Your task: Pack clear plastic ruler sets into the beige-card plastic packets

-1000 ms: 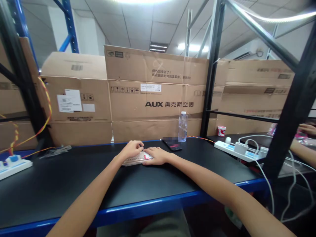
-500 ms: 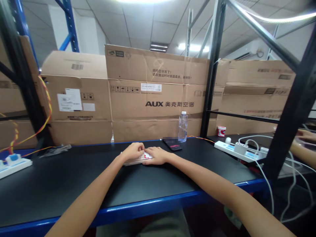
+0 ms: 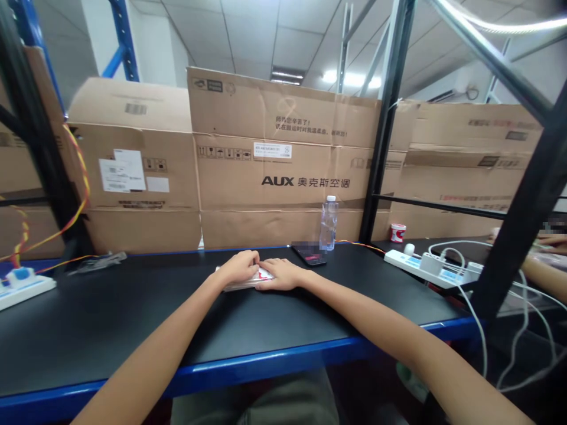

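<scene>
A thin flat packet (image 3: pixel 253 280), pale with red print and a shiny, clear-looking cover, lies on the black tabletop under both hands. My left hand (image 3: pixel 239 267) rests on its left part, with the fingers curled in and pressed on the top. From the right, my right hand (image 3: pixel 281 274) holds the packet, fingers laid over its upper face and thumb along the near edge. The fingertips of the two hands almost meet. Much of the packet is covered, and what exactly it is cannot be made out.
Behind the hands are a dark phone (image 3: pixel 310 255) and a clear bottle (image 3: pixel 328 224). Large cardboard sheets (image 3: pixel 283 195) wall off the back. Power strips (image 3: pixel 425 268) with cables sit right and left (image 3: pixel 29 288). A black post (image 3: pixel 509 224) stands right; beyond it shows another person's arm (image 3: pixel 543 274).
The view has shifted slightly. Both hands stay on the packet in nearly the same pose. The other person's arm at the right has moved a little.
</scene>
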`<state>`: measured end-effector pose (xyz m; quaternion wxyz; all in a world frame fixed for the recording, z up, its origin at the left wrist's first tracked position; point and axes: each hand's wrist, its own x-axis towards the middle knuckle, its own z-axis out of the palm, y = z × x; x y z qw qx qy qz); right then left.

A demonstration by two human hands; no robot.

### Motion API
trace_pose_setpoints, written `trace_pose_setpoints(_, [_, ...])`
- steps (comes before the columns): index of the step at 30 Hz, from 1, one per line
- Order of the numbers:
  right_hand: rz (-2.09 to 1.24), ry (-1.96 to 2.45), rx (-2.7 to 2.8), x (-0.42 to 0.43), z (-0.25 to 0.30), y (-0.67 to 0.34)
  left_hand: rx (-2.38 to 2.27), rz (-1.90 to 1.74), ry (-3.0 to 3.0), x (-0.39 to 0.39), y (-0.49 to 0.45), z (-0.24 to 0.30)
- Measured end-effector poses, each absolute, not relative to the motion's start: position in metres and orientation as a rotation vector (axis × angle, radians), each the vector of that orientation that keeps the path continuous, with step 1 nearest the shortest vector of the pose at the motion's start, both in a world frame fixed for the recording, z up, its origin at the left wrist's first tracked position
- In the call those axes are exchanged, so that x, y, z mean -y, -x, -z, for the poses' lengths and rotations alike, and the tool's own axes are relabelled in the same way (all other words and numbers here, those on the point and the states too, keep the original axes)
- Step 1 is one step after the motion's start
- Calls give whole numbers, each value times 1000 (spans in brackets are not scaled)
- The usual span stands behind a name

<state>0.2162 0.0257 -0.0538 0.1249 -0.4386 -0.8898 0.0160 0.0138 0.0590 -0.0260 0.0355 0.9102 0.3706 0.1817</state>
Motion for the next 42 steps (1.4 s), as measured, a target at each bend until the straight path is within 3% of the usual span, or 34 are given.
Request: trace_pose_setpoints(42, [-13,1269,2659,-40,62,-228,-1296,-311,-2883,-64,-27,26])
